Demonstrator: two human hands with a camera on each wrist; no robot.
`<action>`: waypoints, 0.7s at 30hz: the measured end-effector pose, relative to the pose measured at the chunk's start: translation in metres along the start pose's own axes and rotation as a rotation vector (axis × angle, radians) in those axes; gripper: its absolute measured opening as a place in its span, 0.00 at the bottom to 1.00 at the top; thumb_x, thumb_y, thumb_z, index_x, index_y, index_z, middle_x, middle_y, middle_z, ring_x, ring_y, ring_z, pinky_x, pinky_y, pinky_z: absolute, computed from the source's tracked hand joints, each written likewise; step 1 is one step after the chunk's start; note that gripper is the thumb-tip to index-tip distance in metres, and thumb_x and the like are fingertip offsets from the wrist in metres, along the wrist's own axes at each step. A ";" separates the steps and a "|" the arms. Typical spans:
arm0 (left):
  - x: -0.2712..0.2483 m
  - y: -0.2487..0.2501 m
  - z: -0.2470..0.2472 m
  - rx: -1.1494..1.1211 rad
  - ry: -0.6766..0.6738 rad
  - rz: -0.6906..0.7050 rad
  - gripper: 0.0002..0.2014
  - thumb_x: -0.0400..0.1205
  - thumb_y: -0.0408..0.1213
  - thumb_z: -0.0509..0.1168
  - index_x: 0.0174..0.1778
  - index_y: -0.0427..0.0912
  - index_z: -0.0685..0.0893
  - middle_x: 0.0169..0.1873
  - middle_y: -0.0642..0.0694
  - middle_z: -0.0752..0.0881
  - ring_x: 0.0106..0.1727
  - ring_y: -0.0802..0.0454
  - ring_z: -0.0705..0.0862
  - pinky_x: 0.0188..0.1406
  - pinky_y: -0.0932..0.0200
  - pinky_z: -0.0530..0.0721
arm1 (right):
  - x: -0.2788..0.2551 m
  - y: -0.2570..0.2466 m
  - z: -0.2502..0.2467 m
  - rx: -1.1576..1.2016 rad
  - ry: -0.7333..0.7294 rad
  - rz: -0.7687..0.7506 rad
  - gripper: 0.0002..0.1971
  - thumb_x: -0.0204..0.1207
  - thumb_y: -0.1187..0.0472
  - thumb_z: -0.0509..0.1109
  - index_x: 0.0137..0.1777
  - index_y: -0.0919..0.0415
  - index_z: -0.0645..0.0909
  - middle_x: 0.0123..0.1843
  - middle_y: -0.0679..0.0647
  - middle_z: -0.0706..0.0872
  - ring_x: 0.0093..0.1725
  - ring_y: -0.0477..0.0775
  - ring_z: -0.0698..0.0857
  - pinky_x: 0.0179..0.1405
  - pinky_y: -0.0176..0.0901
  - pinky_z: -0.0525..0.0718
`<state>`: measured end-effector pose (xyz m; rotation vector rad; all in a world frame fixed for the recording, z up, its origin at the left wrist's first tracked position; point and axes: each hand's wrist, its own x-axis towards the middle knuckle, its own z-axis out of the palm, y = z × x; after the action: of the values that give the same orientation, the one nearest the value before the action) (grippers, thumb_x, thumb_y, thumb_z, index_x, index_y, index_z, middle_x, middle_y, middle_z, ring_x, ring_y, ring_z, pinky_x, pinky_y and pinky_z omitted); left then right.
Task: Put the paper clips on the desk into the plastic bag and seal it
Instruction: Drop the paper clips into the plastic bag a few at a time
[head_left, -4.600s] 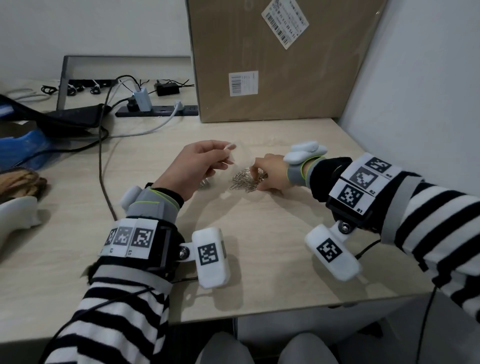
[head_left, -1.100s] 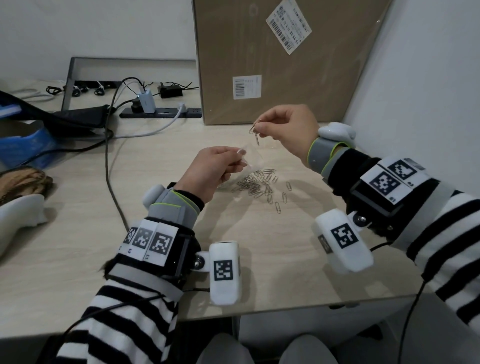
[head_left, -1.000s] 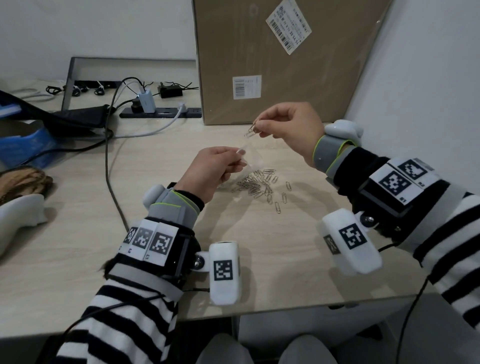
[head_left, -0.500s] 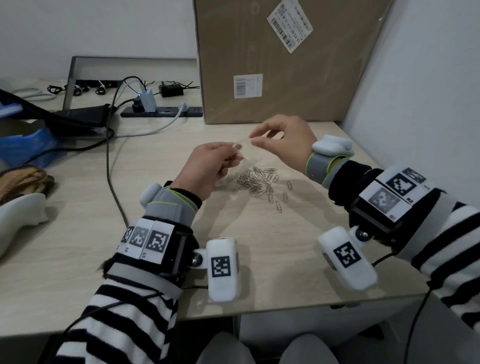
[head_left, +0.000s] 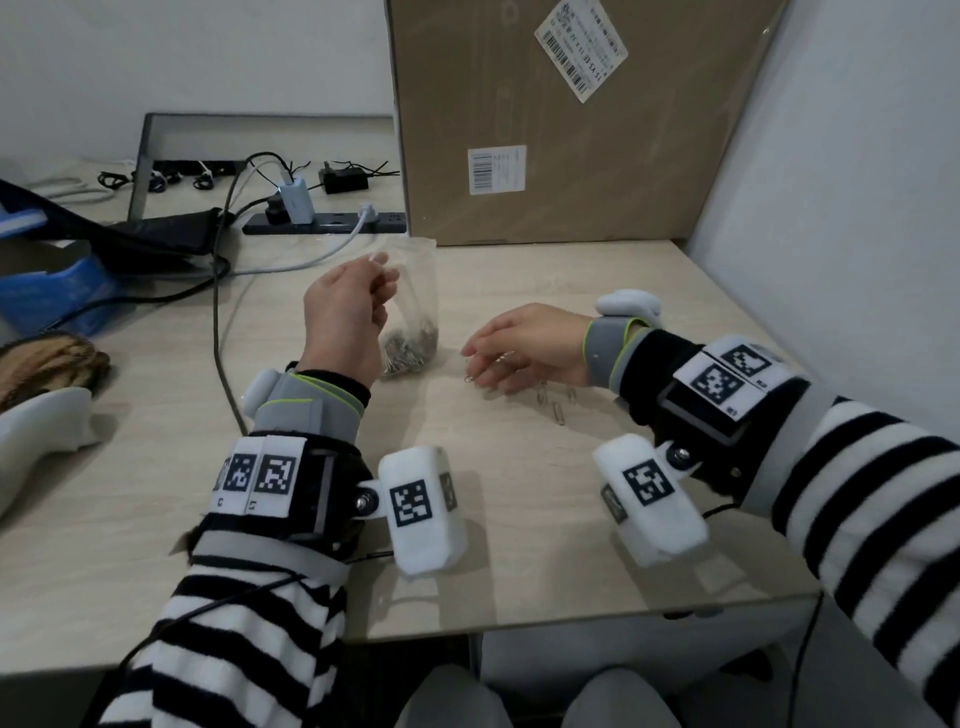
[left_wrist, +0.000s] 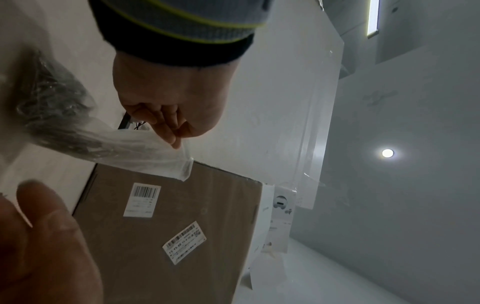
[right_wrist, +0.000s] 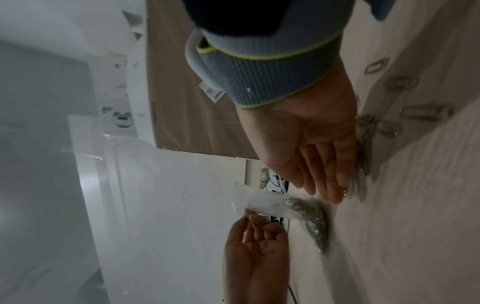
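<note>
My left hand (head_left: 382, 270) pinches the top rim of a clear plastic bag (head_left: 415, 291), which hangs upright with a clump of paper clips (head_left: 410, 351) in its bottom touching the desk. In the left wrist view the fingers (left_wrist: 174, 135) pinch the bag's rim (left_wrist: 166, 162). My right hand (head_left: 480, 364) lies palm down on the desk to the right of the bag, fingers nearly straight. A few loose paper clips (head_left: 556, 410) lie beside and under it. The right wrist view shows the flat right hand (right_wrist: 327, 176) and loose clips (right_wrist: 426, 112).
A large cardboard box (head_left: 561, 119) stands against the wall behind the bag. A power strip (head_left: 322, 222) with cables lies at the back left. A dark cable (head_left: 218, 332) runs down the desk left of my left arm. The wall (head_left: 857, 208) closes the right side.
The left hand has lifted the bag upright, and the pile of clips now sits inside it. The right hand has dropped from mid-air to the desk onto the few loose clips.
</note>
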<state>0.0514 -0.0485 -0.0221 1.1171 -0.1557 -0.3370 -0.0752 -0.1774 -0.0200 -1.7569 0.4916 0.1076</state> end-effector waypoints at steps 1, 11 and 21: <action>0.002 0.000 -0.001 -0.010 0.008 -0.008 0.09 0.81 0.29 0.57 0.45 0.39 0.83 0.26 0.52 0.83 0.23 0.64 0.77 0.20 0.72 0.66 | 0.002 -0.003 0.004 0.046 -0.043 0.030 0.07 0.82 0.65 0.61 0.54 0.65 0.79 0.44 0.56 0.86 0.40 0.50 0.87 0.34 0.37 0.87; 0.004 -0.003 -0.004 0.022 -0.008 -0.044 0.10 0.79 0.28 0.56 0.47 0.38 0.83 0.28 0.50 0.81 0.23 0.64 0.77 0.20 0.71 0.65 | 0.014 0.001 -0.016 0.068 0.124 0.170 0.07 0.80 0.68 0.62 0.54 0.70 0.78 0.43 0.59 0.83 0.42 0.52 0.86 0.47 0.42 0.87; 0.003 -0.005 -0.001 0.067 0.000 -0.065 0.10 0.79 0.28 0.57 0.44 0.39 0.84 0.25 0.53 0.83 0.23 0.64 0.77 0.21 0.71 0.67 | 0.026 -0.004 -0.022 -0.833 0.276 -0.135 0.15 0.77 0.56 0.65 0.63 0.49 0.81 0.65 0.51 0.81 0.66 0.53 0.78 0.62 0.41 0.76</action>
<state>0.0539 -0.0505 -0.0273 1.1900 -0.1317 -0.3919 -0.0548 -0.2047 -0.0196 -2.6387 0.5681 -0.0376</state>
